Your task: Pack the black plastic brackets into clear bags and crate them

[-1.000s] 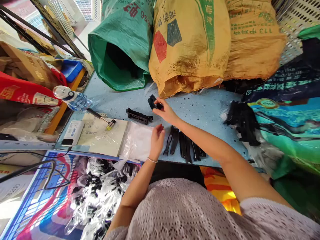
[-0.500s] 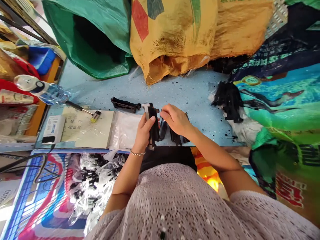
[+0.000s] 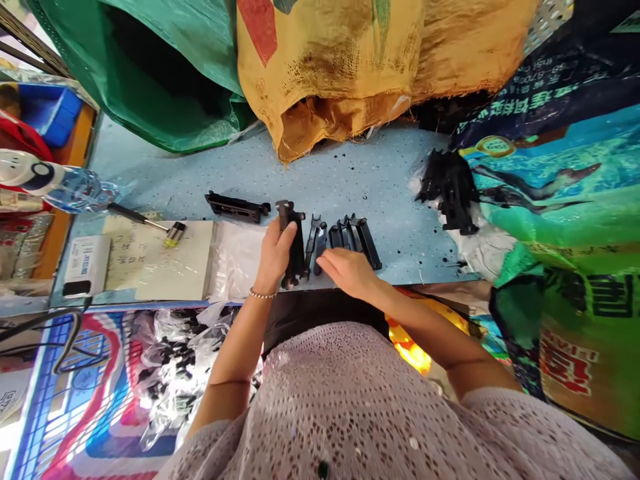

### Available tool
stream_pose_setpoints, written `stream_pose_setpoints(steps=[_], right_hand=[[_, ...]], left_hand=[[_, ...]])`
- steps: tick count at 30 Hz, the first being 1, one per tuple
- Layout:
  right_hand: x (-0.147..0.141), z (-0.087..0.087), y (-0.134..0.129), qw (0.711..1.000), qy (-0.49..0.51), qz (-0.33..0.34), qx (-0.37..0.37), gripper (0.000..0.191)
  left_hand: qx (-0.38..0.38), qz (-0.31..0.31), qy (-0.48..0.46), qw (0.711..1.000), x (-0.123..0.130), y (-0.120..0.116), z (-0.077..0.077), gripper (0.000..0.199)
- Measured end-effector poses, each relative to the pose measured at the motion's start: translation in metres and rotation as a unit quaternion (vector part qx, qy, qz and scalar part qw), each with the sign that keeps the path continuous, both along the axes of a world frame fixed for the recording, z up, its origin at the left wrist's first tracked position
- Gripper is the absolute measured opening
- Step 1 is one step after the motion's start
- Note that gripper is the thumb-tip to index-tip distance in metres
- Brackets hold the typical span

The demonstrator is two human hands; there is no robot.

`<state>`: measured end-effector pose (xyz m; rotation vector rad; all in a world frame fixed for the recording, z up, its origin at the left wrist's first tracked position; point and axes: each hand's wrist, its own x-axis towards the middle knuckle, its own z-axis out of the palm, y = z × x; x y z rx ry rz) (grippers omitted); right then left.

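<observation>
My left hand (image 3: 275, 252) is closed around a long black plastic part (image 3: 295, 247) with lugs at its ends, held upright near the table's front edge. My right hand (image 3: 349, 270) has its fingers together on a slim black plastic strip (image 3: 321, 248) just to the right; its exact grip is partly hidden. Another slim black piece (image 3: 311, 240) lies between the hands. Beyond my right hand, several similar black pieces (image 3: 357, 233) rest side by side. A separate long black part (image 3: 237, 207) lies to the left on the blue table (image 3: 320, 180).
On the left are a screwdriver-like tool (image 3: 145, 221), cardboard (image 3: 190, 273), clear plastic bags (image 3: 237, 260), a white box (image 3: 86, 263) and a bottle (image 3: 75, 188). Large green (image 3: 200, 127) and yellow sacks (image 3: 345, 60) stand behind. Black parts (image 3: 450, 190) pile up at right. Bagged parts (image 3: 180, 373) fill a basket below.
My left hand has lowered the long black part toward the table. My right hand has drawn down and away from it to the slim strip. The view has shifted slightly right.
</observation>
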<state>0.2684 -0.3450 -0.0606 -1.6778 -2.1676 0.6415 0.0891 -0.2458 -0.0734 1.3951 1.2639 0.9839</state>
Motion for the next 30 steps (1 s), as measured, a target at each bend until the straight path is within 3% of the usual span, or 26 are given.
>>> stream_pose_setpoints(steps=[2, 4, 6, 8, 10, 12, 14, 17, 20, 22, 24, 25, 26, 28, 30], right_hand=[[0.019, -0.013, -0.001, 0.996, -0.051, -0.055, 0.052, 0.035], [0.042, -0.026, 0.003, 0.991, -0.073, -0.077, 0.076, 0.034], [0.063, -0.033, 0.01, 0.993, -0.073, -0.071, 0.057, 0.035], [0.075, -0.031, 0.021, 0.993, -0.083, -0.075, 0.037, 0.027], [0.071, -0.018, 0.038, 0.988, -0.099, -0.108, 0.051, 0.021], [0.047, -0.004, 0.062, 0.987, -0.086, -0.111, 0.083, 0.02], [0.005, 0.005, 0.093, 0.993, -0.042, -0.045, 0.097, 0.023], [-0.063, 0.001, 0.145, 0.996, -0.008, 0.042, 0.081, 0.031], [-0.1, -0.01, 0.19, 0.998, 0.046, 0.014, -0.034, 0.036], [-0.1, -0.013, 0.205, 0.99, 0.084, -0.003, -0.112, 0.026], [-0.086, -0.011, 0.202, 0.975, 0.149, 0.001, -0.163, 0.021], [-0.078, -0.01, 0.192, 0.959, 0.213, 0.002, -0.189, 0.024], [-0.069, -0.009, 0.179, 0.923, 0.31, 0.002, -0.229, 0.027], [-0.055, -0.009, 0.144, 0.794, 0.518, -0.006, -0.317, 0.032], [-0.045, -0.012, 0.106, 0.682, 0.621, 0.011, -0.386, 0.044]], left_hand=[[0.021, -0.015, 0.196, 0.98, -0.001, 0.006, -0.007, 0.041], [0.005, -0.033, 0.346, 0.938, 0.005, 0.008, -0.013, 0.045], [-0.014, -0.054, 0.41, 0.91, 0.016, 0.005, -0.019, 0.046], [-0.008, -0.067, 0.413, 0.908, 0.03, -0.002, -0.025, 0.048], [0.02, -0.056, 0.372, 0.926, 0.043, -0.011, -0.032, 0.051], [0.041, -0.047, 0.295, 0.954, 0.052, -0.019, -0.039, 0.054], [0.03, -0.063, 0.207, 0.976, 0.055, -0.024, -0.047, 0.045], [0.005, -0.081, 0.128, 0.988, 0.05, -0.029, -0.055, 0.026], [-0.028, -0.039, 0.027, 0.998, 0.028, -0.028, -0.056, 0.023], [-0.058, 0.018, -0.086, 0.995, 0.005, -0.022, -0.051, 0.031], [-0.061, 0.078, -0.19, 0.977, -0.018, -0.012, -0.042, 0.046], [-0.06, 0.097, -0.234, 0.965, -0.027, -0.006, -0.036, 0.052], [-0.057, 0.102, -0.267, 0.957, -0.034, -0.001, -0.03, 0.057], [-0.047, 0.076, -0.291, 0.952, -0.039, 0.009, -0.017, 0.065], [-0.038, 0.038, -0.303, 0.951, -0.032, 0.014, -0.006, 0.07]])
